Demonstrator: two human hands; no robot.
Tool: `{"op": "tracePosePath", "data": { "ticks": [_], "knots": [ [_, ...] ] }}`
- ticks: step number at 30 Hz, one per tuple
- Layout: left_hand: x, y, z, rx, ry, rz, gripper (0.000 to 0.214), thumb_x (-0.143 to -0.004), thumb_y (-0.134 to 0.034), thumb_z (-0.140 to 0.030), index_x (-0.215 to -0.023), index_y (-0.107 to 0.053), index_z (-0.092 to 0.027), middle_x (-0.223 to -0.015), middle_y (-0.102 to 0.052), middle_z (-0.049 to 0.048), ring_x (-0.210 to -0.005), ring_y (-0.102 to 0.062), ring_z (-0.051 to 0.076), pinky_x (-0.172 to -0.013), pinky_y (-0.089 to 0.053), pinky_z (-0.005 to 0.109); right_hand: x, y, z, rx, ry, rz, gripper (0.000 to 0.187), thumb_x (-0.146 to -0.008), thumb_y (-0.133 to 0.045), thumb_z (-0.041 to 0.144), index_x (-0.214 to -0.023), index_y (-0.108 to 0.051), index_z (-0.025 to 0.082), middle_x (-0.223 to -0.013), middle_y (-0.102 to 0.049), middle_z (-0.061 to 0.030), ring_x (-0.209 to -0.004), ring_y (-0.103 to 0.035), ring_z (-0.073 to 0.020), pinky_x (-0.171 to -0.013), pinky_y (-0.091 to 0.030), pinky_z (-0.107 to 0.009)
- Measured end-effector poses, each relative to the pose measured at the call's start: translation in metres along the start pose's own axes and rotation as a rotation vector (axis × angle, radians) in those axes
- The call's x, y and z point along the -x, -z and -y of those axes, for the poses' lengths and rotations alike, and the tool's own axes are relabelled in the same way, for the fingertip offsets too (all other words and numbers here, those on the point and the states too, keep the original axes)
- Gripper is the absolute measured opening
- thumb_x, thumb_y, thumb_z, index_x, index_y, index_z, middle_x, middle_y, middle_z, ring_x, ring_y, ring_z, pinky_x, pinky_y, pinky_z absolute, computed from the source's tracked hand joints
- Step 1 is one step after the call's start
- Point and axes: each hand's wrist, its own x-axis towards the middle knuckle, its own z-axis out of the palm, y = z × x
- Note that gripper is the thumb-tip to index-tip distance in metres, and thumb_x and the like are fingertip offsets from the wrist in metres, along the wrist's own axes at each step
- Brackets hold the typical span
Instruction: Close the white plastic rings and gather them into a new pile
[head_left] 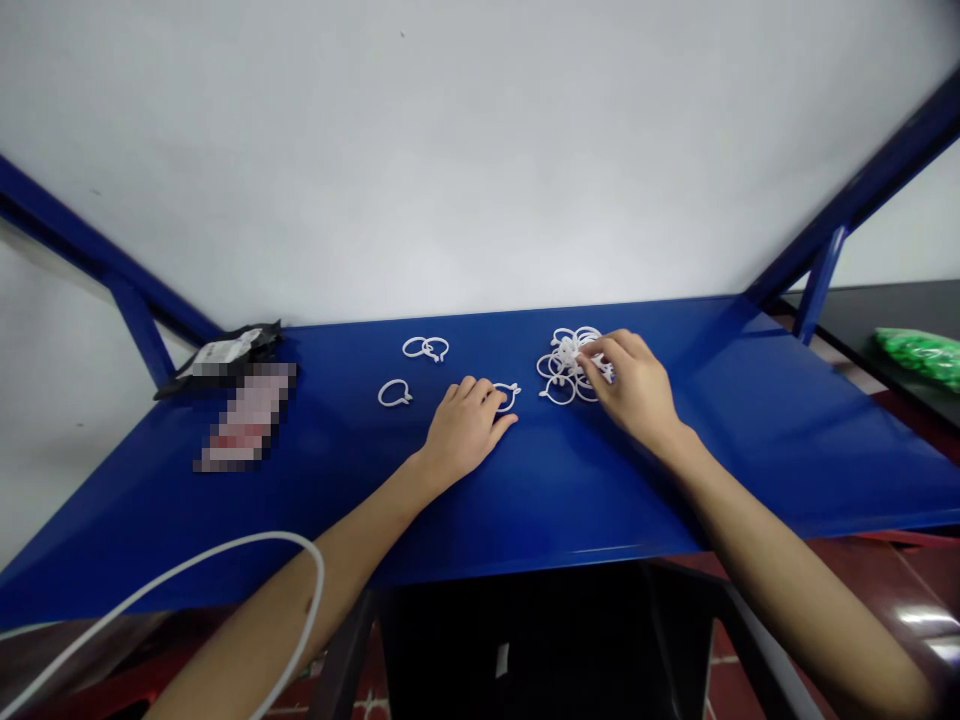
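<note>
My left hand (466, 427) rests on the blue table (750, 430), fingers curled over a white plastic ring (510, 396) and pressing it down. My right hand (634, 385) reaches into a pile of several white rings (564, 362), its fingertips pinched on one ring of the pile. A linked pair of rings (425, 348) lies farther back to the left. A single ring (394, 393) lies left of my left hand.
A black packet with a white label (225, 355) and a blurred card (247, 418) lie at the table's left end. A white cable (187, 572) loops over my left forearm. Blue frame struts rise at both sides. A green bag (921, 352) sits on a dark surface at right.
</note>
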Motion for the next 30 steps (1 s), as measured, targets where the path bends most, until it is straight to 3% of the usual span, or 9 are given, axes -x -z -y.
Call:
{"op": "tracePosePath", "data": {
  "ticks": [4, 8, 14, 18, 21, 25, 30],
  "knots": [
    [-0.001, -0.003, 0.005, 0.089, 0.02, 0.018, 0.012, -0.098, -0.056, -0.024, -0.094, -0.066, -0.018, -0.094, -0.067, 0.0065, -0.093, -0.056, 0.025, -0.081, -0.044, 0.038, -0.002, -0.001, -0.015, 0.068, -0.027, 0.006, 0.022, -0.096, -0.058, 0.033, -0.106, -0.07, 0.018, -0.104, -0.061, -0.013, -0.095, -0.057, -0.0282, -0.075, -0.052, -0.041],
    [0.001, 0.007, 0.005, 0.453, 0.072, -0.009, 0.013, -0.097, -0.053, -0.018, -0.087, -0.06, -0.019, -0.085, -0.065, 0.0027, -0.084, -0.055, 0.019, -0.079, -0.046, 0.033, 0.0, -0.002, -0.004, -0.033, 0.021, 0.041, 0.02, -0.097, -0.057, 0.032, -0.107, -0.069, 0.019, -0.104, -0.063, -0.0127, -0.098, -0.058, -0.0281, -0.085, -0.053, -0.046],
    [0.004, 0.022, -0.005, 1.011, 0.304, 0.068, 0.016, -0.098, -0.052, -0.032, -0.088, -0.054, -0.021, -0.077, -0.064, -0.0023, -0.071, -0.061, 0.013, -0.069, -0.047, 0.027, 0.008, 0.0, 0.026, -0.381, 0.14, 0.313, 0.021, -0.099, -0.055, 0.029, -0.116, -0.064, 0.022, -0.118, -0.068, -0.0098, -0.106, -0.065, -0.0236, -0.09, -0.055, -0.041],
    [0.005, 0.021, -0.007, 1.187, 0.334, 0.085, 0.02, -0.098, -0.053, -0.038, -0.089, -0.052, -0.021, -0.079, -0.065, -0.0023, -0.074, -0.063, 0.013, -0.074, -0.05, 0.027, 0.013, -0.001, 0.038, -0.535, 0.129, 0.422, 0.019, -0.1, -0.053, 0.029, -0.114, -0.064, 0.021, -0.113, -0.07, -0.0074, -0.097, -0.068, -0.019, -0.086, -0.055, -0.035],
    [0.006, 0.02, -0.007, 1.159, 0.303, 0.107, 0.018, -0.098, -0.052, -0.037, -0.09, -0.054, -0.021, -0.078, -0.065, -0.0021, -0.073, -0.063, 0.013, -0.073, -0.049, 0.028, 0.015, -0.001, 0.042, -0.567, 0.075, 0.444, 0.016, -0.1, -0.052, 0.029, -0.107, -0.065, 0.02, -0.102, -0.073, -0.0047, -0.083, -0.069, -0.0161, -0.078, -0.054, -0.031],
    [0.006, 0.022, -0.007, 0.911, 0.231, 0.086, 0.016, -0.098, -0.051, -0.031, -0.088, -0.059, -0.021, -0.083, -0.066, -0.0007, -0.078, -0.061, 0.014, -0.075, -0.047, 0.03, 0.015, 0.0, 0.044, -0.599, -0.015, 0.522, 0.017, -0.101, -0.052, 0.031, -0.102, -0.065, 0.019, -0.088, -0.073, -0.0003, -0.06, -0.064, -0.0098, -0.065, -0.049, -0.025],
    [0.007, 0.021, -0.009, 0.671, 0.052, -0.028, 0.011, -0.097, -0.051, -0.023, -0.092, -0.06, -0.021, -0.088, -0.068, 0.0012, -0.089, -0.057, 0.018, -0.083, -0.048, 0.033, 0.016, 0.0, 0.046, -0.575, 0.013, 0.533, 0.018, -0.1, -0.053, 0.032, -0.101, -0.065, 0.019, -0.084, -0.072, -0.0002, -0.063, -0.063, -0.0106, -0.063, -0.045, -0.024]
  ]
}}
